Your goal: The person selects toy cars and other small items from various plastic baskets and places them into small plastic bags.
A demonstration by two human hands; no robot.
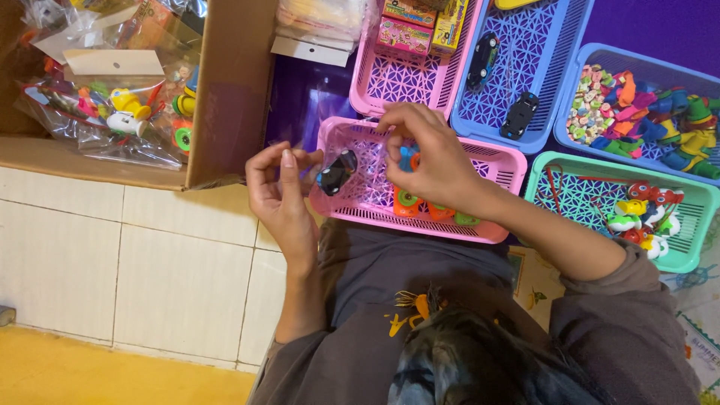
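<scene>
Over the near pink basket (495,161), the left hand (281,191) pinches something thin and clear I cannot make out, fingers closed, just beside a black toy car (337,172) at the basket's rim. The right hand (435,157) grips a small blue toy (407,156) in bent fingers above the same basket. Three flat boxes (416,26), pink and yellow, lie in the far pink basket (390,82). Two black cars (501,86) sit in the blue basket (559,45). A cardboard carton (232,90) at left holds clear bags of toys (112,112) with white card headers.
</scene>
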